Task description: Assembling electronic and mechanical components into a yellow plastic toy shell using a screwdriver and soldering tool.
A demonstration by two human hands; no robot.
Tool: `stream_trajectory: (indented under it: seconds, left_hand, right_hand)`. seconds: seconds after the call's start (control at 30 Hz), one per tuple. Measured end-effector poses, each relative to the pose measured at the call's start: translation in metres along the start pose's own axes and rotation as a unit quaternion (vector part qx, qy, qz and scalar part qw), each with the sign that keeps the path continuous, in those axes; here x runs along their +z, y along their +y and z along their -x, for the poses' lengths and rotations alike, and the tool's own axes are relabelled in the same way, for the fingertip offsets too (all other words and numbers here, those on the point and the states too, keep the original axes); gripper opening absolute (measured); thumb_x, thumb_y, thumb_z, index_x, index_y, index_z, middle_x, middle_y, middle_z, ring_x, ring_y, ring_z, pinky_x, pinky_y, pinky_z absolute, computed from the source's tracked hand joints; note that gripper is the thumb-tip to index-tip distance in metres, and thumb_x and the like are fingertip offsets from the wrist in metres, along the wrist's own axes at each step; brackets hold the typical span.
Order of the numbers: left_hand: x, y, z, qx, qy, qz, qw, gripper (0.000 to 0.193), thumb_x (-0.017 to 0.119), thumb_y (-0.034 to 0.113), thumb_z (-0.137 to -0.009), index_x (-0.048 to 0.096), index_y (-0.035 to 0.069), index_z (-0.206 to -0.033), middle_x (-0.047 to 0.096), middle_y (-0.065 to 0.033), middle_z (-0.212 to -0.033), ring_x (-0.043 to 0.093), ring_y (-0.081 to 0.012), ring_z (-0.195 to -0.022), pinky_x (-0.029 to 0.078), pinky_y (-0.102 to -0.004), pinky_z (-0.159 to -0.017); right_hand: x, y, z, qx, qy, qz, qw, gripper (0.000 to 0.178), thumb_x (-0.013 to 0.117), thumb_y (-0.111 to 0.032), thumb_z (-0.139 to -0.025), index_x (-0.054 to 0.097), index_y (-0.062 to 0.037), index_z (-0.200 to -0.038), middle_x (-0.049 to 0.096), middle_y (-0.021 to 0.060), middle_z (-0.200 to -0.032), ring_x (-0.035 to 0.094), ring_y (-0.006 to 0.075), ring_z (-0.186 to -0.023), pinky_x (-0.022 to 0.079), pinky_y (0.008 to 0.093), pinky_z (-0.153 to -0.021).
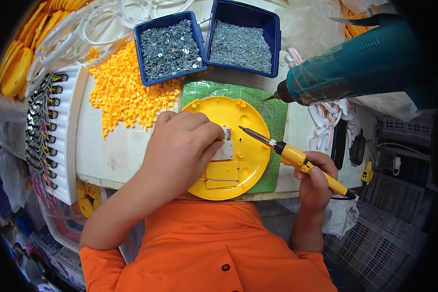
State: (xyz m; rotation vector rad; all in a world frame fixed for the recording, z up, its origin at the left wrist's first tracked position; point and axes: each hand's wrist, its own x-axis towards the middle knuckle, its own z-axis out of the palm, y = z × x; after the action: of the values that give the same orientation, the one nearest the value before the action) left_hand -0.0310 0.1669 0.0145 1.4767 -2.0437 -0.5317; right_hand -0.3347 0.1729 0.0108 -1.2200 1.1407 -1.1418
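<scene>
A round yellow plastic housing (254,165) lies on a green mat (277,170) right in front of me. My left hand (182,146) reaches over its left half with fingers curled together; what the fingertips hold is hidden. Beside them a small white-and-metal part (227,132) shows, with a white block (224,152) just below. A yellow rectangular panel (222,174) with a thin wire across it sits lower in the housing. In my right hand (318,181) is a yellow-handled soldering iron (297,159), its dark tip over the housing near the white-and-metal part.
Blue bins of small metal parts (169,51) and screws (241,47) stand at the back, beside piled yellow plastic pieces (131,90). A teal power driver (350,63) juts in from the upper right. White foam tray (65,141) with wired components at left; white cables (328,121) at right.
</scene>
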Motion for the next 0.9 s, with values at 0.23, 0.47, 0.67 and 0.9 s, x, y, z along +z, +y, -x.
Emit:
stream_trajectory:
  seconds: [0.23,0.47,0.67,0.9]
  left_hand:
    - [0.006,0.001,0.001,0.005,0.024,-0.016,1.000,0.008,0.076,0.013,-0.083,0.069,0.011,-0.087,0.062,-0.0030,-0.083,0.061,-0.0234,-0.083,0.040,-0.0381,-0.076]
    - [0.007,0.000,0.000,-0.006,0.018,-0.016,1.000,0.008,0.076,0.013,-0.084,0.069,0.010,-0.087,0.063,-0.0032,-0.085,0.062,-0.0232,-0.085,0.040,-0.0380,-0.077]
    - [0.010,-0.001,0.000,0.001,0.024,-0.021,0.999,0.007,0.075,0.016,-0.085,0.069,0.012,-0.087,0.062,-0.0022,-0.085,0.061,-0.0221,-0.085,0.039,-0.0380,-0.078]
    - [0.011,-0.002,0.000,0.011,0.031,-0.033,0.999,0.009,0.072,0.020,-0.087,0.068,0.013,-0.085,0.060,-0.0011,-0.083,0.059,-0.0214,-0.084,0.038,-0.0381,-0.077]
  right_hand:
    - [-0.001,0.000,-0.003,0.035,-0.022,-0.011,0.999,0.038,0.059,-0.019,-0.084,0.064,0.0099,-0.108,0.066,0.0167,-0.094,0.059,0.0174,-0.069,0.049,0.0302,-0.063]
    - [0.006,-0.001,-0.003,0.031,-0.024,-0.040,0.998,0.035,0.061,-0.013,-0.084,0.068,0.0105,-0.108,0.070,0.0152,-0.093,0.060,0.0126,-0.070,0.050,0.0240,-0.065]
    - [0.009,-0.002,-0.003,0.042,-0.026,-0.029,0.998,0.034,0.060,-0.013,-0.084,0.068,0.0105,-0.107,0.069,0.0141,-0.092,0.061,0.0124,-0.070,0.051,0.0240,-0.066]
    - [0.009,-0.002,-0.002,0.038,-0.030,-0.007,0.999,0.035,0.061,-0.014,-0.084,0.068,0.0105,-0.107,0.069,0.0140,-0.091,0.060,0.0123,-0.070,0.051,0.0240,-0.065]
